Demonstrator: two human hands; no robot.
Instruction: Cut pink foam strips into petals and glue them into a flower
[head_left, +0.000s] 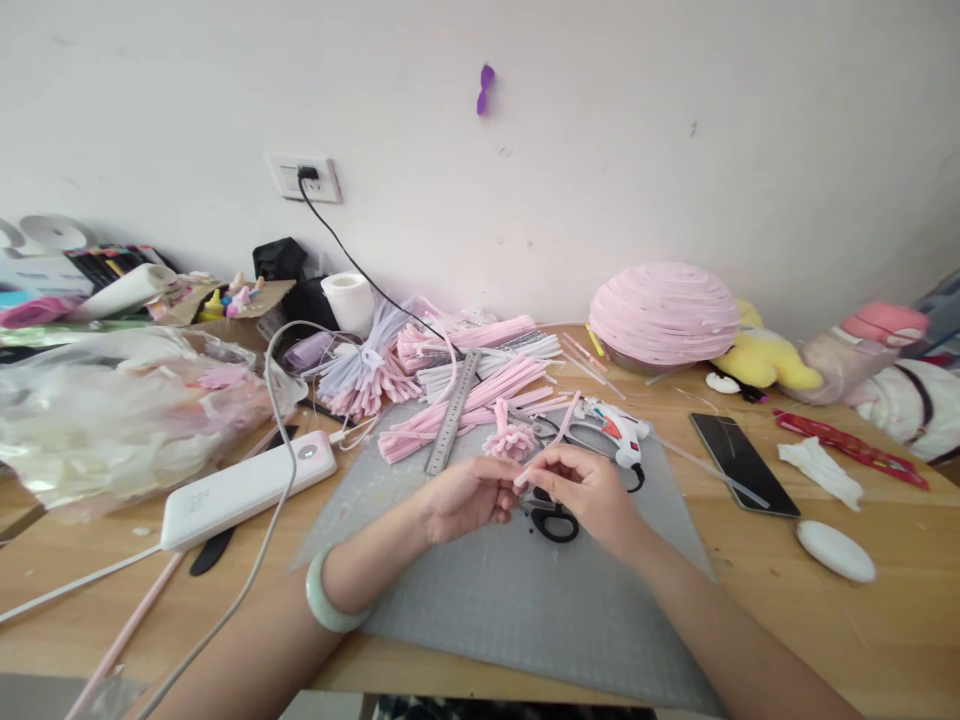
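Over the grey cutting mat (pixel 480 610), my left hand (pixel 469 500) and my right hand (pixel 589 495) meet at the fingertips. Both pinch a pale pink fuzzy stem (pixel 568 418), whose free end points up and away from my right hand. Just behind the fingers lies a bundle of curled pink stems (pixel 508 432). Black-handled scissors (pixel 555 524) rest on the mat beneath my hands, partly hidden by them. A metal ruler (pixel 454 412) lies across straight pink stems (pixel 412 430). The white glue gun (pixel 626 430) is behind my right hand.
On the left are a white power bank (pixel 247 490) with a looping cable and a clear plastic bag (pixel 127 410). A pink wrapped dome (pixel 664 315) stands at the back right, near a yellow plush (pixel 769 360). A phone (pixel 742 465) lies right of the mat.
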